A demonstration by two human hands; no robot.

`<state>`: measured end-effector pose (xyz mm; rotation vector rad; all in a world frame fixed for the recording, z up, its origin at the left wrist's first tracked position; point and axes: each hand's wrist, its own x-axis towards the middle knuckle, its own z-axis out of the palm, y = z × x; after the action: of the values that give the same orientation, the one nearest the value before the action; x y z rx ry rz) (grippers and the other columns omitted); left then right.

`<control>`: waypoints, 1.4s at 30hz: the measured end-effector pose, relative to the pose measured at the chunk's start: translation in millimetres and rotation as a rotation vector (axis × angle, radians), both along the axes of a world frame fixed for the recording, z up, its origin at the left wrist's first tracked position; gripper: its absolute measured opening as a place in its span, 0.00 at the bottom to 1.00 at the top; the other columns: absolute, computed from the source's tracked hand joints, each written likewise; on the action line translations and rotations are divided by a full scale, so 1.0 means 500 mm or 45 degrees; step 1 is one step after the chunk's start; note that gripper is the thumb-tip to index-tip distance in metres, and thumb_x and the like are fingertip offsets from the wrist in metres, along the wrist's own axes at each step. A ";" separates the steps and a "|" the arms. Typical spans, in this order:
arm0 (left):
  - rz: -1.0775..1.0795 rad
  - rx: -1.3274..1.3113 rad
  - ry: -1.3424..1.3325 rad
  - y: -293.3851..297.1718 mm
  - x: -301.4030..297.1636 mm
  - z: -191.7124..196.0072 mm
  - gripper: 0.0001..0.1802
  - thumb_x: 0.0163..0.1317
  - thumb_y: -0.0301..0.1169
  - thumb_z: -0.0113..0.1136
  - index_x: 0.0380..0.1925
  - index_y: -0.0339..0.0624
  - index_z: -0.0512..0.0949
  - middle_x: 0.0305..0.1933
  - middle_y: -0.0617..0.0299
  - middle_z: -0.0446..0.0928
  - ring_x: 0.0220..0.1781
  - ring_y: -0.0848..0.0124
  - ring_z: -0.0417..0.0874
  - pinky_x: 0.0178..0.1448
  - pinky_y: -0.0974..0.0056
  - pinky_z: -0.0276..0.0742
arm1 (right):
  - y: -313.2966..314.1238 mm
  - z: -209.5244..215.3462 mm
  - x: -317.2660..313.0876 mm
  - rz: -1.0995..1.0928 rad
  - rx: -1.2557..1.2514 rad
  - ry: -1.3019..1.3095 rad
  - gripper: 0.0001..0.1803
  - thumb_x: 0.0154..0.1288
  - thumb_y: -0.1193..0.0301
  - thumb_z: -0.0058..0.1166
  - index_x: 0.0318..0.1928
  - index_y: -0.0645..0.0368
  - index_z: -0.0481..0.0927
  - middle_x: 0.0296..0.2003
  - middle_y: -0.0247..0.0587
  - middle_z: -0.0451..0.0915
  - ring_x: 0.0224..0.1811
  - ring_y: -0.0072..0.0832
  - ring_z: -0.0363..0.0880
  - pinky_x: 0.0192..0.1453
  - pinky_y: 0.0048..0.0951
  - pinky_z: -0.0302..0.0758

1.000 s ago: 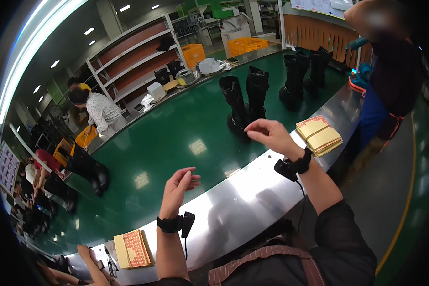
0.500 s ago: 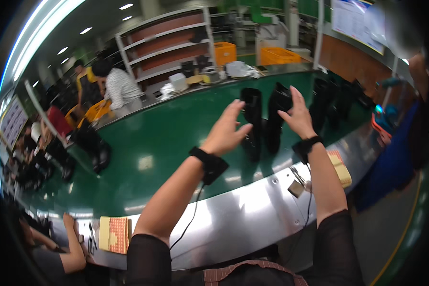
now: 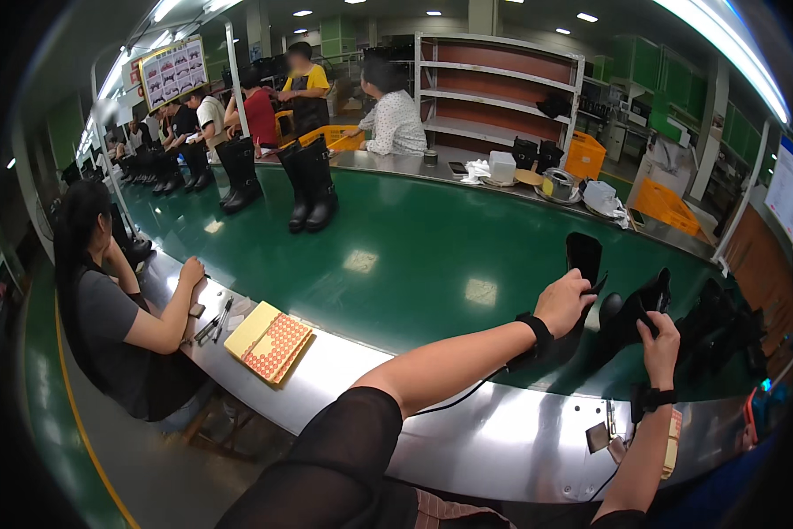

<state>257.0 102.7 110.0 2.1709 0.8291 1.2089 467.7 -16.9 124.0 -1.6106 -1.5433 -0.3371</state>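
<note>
Two tall black boots stand side by side at my right on the green table. My left hand point(image 3: 564, 304) is closed on the upper edge of the left boot point(image 3: 583, 254). The fingers of my right hand point(image 3: 659, 342) pinch the shaft of the right boot point(image 3: 628, 319), which leans a little toward the right. Each of my wrists wears a black band, and a thin black cable trails from the left one. More dark boots point(image 3: 718, 326) stand close by on the right, partly in shadow.
A metal rim point(image 3: 476, 432) edges the green table point(image 3: 396, 264). A yellow patterned booklet point(image 3: 269, 344) lies beside a seated person point(image 3: 114, 300). Farther boots point(image 3: 311, 189) stand at the left. People, a shelf rack point(image 3: 498, 93) and orange crates point(image 3: 665, 207) are beyond the table.
My view has swung to the left. Both hands, held apart with fingers spread before, have closed on the tops of the two boots.
</note>
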 end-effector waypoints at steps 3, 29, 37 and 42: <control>0.036 0.194 -0.280 -0.024 -0.073 0.053 0.09 0.59 0.32 0.62 0.30 0.37 0.77 0.33 0.54 0.71 0.35 0.52 0.75 0.38 0.55 0.71 | -0.043 0.042 -0.071 0.097 0.222 -0.021 0.08 0.59 0.78 0.58 0.40 0.67 0.78 0.30 0.41 0.73 0.30 0.32 0.72 0.35 0.25 0.68; -0.098 0.008 0.162 -0.246 -0.529 0.124 0.10 0.56 0.26 0.66 0.38 0.37 0.78 0.31 0.68 0.71 0.27 0.82 0.69 0.29 0.77 0.65 | -0.257 0.057 -0.295 0.167 0.084 -0.174 0.18 0.57 0.74 0.63 0.50 0.57 0.78 0.41 0.36 0.73 0.38 0.22 0.75 0.31 0.21 0.70; 0.008 0.187 -0.018 -0.279 -0.549 0.074 0.55 0.40 0.29 0.78 0.68 0.47 0.56 0.59 0.54 0.62 0.50 0.70 0.73 0.50 0.67 0.76 | -0.337 0.046 -0.347 0.168 0.274 0.016 0.19 0.52 0.77 0.66 0.47 0.56 0.80 0.39 0.33 0.76 0.30 0.13 0.70 0.24 0.14 0.60; 0.206 0.507 0.298 -0.296 -0.572 0.094 0.30 0.36 0.29 0.78 0.44 0.45 0.79 0.48 0.59 0.73 0.47 0.64 0.71 0.51 0.64 0.66 | -0.256 0.041 -0.436 0.587 -0.002 0.272 0.20 0.53 0.79 0.60 0.49 0.60 0.78 0.42 0.34 0.75 0.27 0.15 0.66 0.30 0.16 0.63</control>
<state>-28.8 -45.3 156.9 2.6498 0.9379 1.3044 249.8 -144.8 144.3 -1.1991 -1.6861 0.0857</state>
